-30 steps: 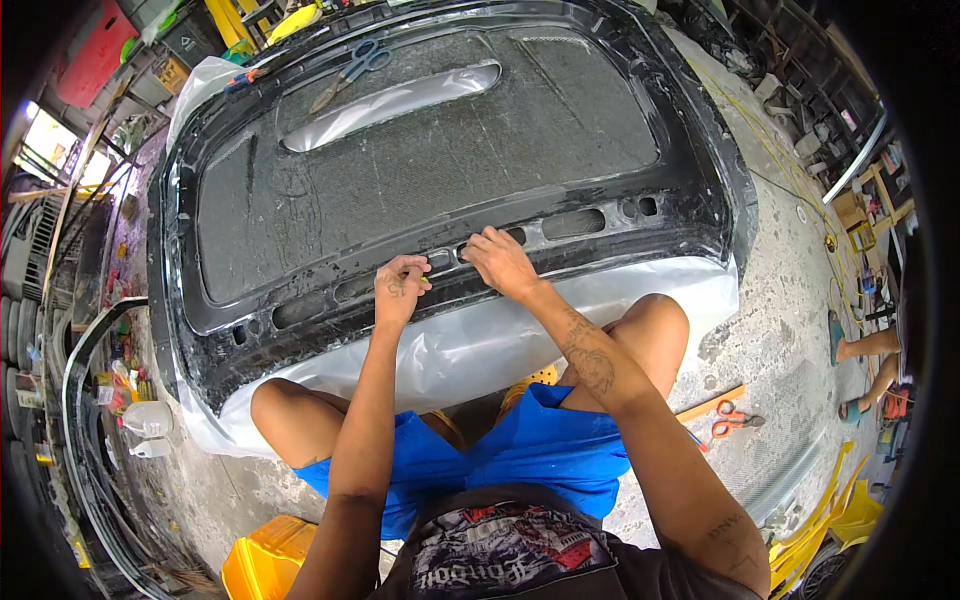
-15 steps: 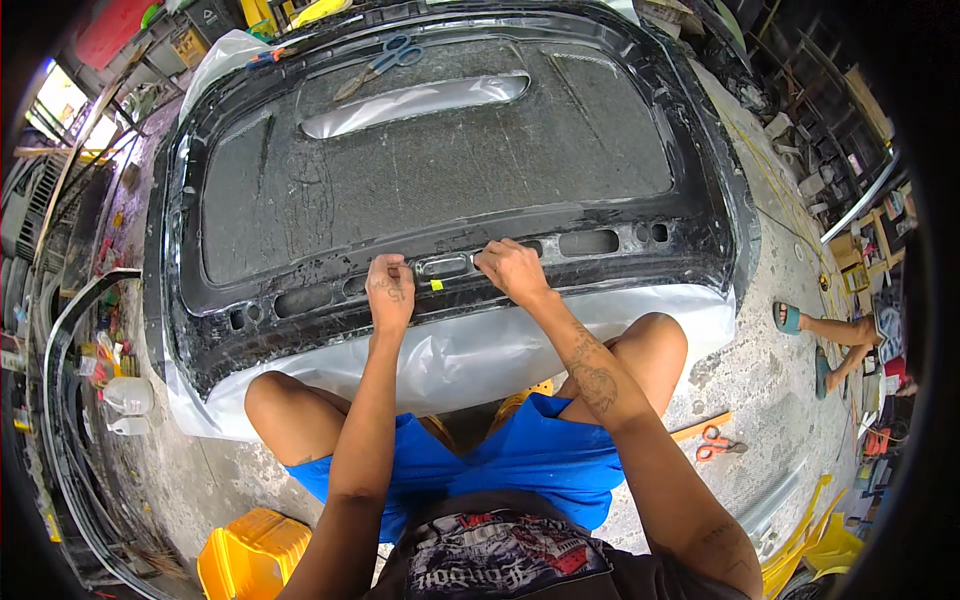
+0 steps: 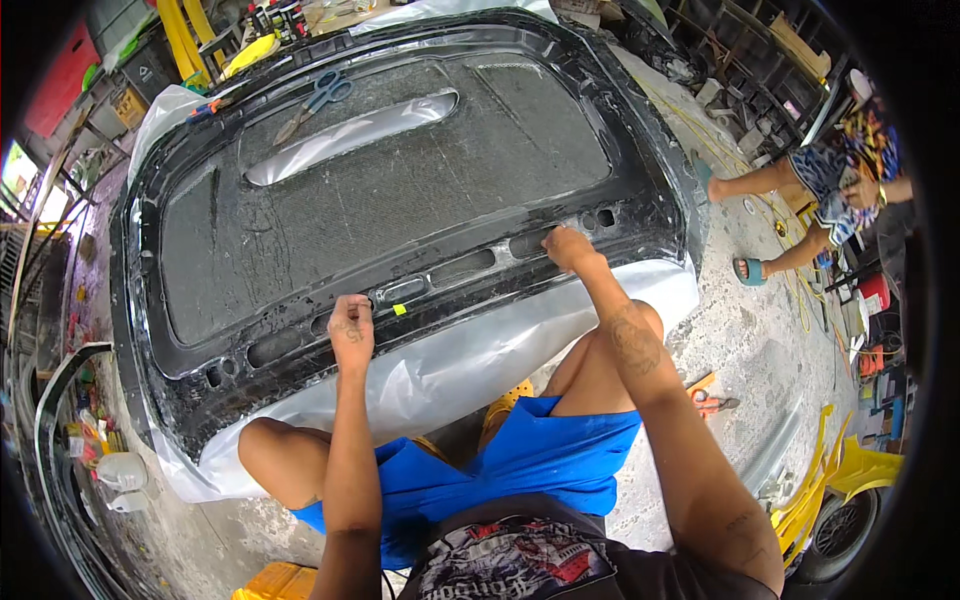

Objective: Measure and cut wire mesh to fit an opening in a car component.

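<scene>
In front of me lies a large black vehicle panel (image 3: 370,235) with a dark woven sheet in its recessed middle. A row of rounded openings runs along its near edge. My left hand (image 3: 352,332) rests on that strip left of centre, its fingers pressed together; what is between them, if anything, is hidden. Farther right, my right hand (image 3: 570,250) has its fingers curled at the rim of a long oval opening (image 3: 530,244), their tips partly out of sight. A small yellow-green tag (image 3: 400,310) sits on the strip between my hands.
Blue-handled scissors (image 3: 325,95) lie on the panel's far part, beside a silvery slot (image 3: 350,138). Silvery plastic sheeting (image 3: 430,385) spreads under the near edge. Red-handled scissors (image 3: 712,403) lie on the floor at right. Another person (image 3: 775,180) stands beyond the panel's right side.
My right hand has moved right along the strip, from the small middle opening to a longer one. My left hand stays left of centre. The view has turned, and the other person shows more fully.
</scene>
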`<state>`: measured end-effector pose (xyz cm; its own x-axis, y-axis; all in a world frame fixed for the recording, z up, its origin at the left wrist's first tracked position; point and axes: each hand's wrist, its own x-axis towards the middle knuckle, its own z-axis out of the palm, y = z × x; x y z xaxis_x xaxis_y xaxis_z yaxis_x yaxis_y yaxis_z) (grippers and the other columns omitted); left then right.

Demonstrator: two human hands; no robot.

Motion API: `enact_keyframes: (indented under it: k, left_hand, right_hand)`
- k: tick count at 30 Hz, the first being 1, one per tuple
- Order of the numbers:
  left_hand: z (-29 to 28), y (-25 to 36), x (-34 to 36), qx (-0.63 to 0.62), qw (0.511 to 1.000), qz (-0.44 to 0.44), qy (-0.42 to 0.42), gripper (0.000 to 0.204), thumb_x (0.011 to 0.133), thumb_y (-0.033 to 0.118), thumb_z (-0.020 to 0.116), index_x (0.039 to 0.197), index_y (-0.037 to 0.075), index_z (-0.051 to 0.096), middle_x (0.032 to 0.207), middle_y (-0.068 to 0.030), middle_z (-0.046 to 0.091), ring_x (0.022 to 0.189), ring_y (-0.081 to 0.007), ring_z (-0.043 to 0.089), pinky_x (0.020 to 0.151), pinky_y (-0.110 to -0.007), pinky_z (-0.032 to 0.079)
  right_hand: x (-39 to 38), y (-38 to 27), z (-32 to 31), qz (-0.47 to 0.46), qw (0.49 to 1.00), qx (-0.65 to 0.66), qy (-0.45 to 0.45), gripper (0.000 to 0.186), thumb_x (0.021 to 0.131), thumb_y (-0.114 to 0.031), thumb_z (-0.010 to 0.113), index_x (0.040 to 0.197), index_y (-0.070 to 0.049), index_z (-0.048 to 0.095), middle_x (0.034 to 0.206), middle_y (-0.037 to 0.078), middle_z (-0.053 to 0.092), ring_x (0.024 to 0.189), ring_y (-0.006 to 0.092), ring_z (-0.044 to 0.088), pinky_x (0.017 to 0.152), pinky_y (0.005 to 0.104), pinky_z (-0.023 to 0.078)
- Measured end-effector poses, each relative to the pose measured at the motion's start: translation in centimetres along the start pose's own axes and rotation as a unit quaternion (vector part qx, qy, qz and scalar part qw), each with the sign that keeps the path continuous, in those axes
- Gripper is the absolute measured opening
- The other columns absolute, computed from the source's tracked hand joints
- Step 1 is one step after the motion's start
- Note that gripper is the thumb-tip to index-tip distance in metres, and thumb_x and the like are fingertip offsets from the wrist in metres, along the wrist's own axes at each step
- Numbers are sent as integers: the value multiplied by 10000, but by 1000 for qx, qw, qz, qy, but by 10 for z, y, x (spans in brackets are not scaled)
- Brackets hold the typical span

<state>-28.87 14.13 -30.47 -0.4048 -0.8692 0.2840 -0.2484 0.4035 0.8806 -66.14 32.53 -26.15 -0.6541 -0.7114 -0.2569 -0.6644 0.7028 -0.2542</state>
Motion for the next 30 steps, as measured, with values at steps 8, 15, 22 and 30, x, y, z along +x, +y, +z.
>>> enact_keyframes:
  k: [8, 15, 22, 30]
  left_hand:
    - [-5, 1, -2, 90, 995, 34, 35, 76, 861, 44, 600, 926, 10, 618, 863, -152, 651, 849, -336, 598, 811, -427, 466]
    - [-26, 2, -1, 80, 996, -26, 1, 113, 880, 78, 597, 966, 5, 599, 934, -162, 651, 921, -346, 593, 855, -436, 454]
    - [-14, 28, -10, 85, 996, 25, -18, 88, 882, 42, 582, 947, -17, 594, 899, -168, 644, 827, -304, 633, 762, -404, 501]
    - [9, 37, -5, 109, 991, 66, -43, 141, 920, 109, 602, 938, -31, 613, 828, -152, 656, 700, -241, 633, 669, -345, 515]
  right_hand:
    - [22, -22, -10, 114, 980, 24, -161, 402, 949, -320, 526, 934, 66, 639, 765, 205, 672, 543, 244, 661, 452, 377, 537]
    - [32, -1, 27, 110, 953, 275, 58, 210, 878, -167, 654, 944, 33, 660, 675, 126, 660, 490, 175, 628, 421, 314, 539]
    - [10, -2, 51, 98, 941, 187, 265, 222, 811, -223, 729, 967, -74, 678, 888, 155, 703, 809, 302, 667, 738, 399, 533]
    - [17, 6, 37, 105, 940, 257, 199, 176, 813, -185, 699, 924, -50, 682, 871, 135, 723, 799, 281, 711, 729, 371, 553]
